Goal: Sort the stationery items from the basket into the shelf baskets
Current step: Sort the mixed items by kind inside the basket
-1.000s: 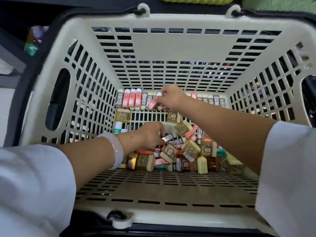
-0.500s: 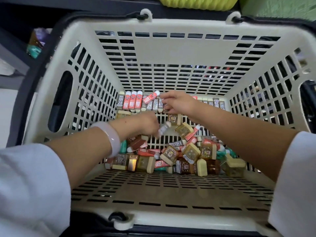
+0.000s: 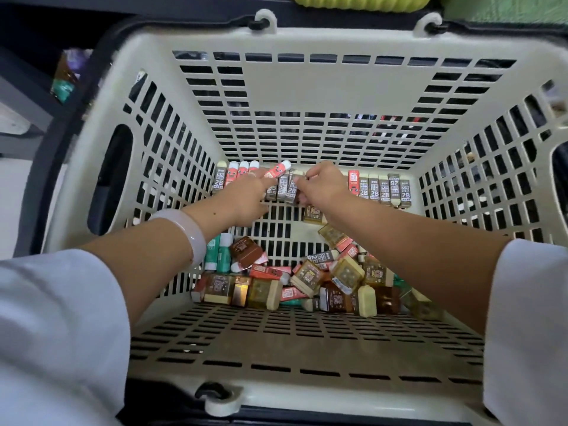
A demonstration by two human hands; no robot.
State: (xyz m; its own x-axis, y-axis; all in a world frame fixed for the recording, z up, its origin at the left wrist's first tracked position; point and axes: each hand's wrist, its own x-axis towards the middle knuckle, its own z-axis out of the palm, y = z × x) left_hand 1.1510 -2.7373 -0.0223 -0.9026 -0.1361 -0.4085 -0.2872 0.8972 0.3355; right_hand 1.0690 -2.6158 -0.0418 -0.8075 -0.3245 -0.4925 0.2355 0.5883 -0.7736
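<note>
Both hands reach to the far end of the cream basket (image 3: 101,96), where erasers stand in a row along the far wall. The left hand (image 3: 246,199) pinches a red eraser (image 3: 278,169) between fingertips, tilted, its upper end above the row. Just left of that grip stand three more red erasers (image 3: 242,173) and a grey 2B eraser (image 3: 219,179); just right of it, the right hand (image 3: 322,187) pinches the top of a grey eraser (image 3: 291,187) in the row — fingers curled round it. Further right the row continues with grey 2B erasers (image 3: 384,190). Below both wrists, nearer the person, lies a loose pile of boxed erasers (image 3: 310,278). A pale bangle (image 3: 184,229) circles the left wrist.
</note>
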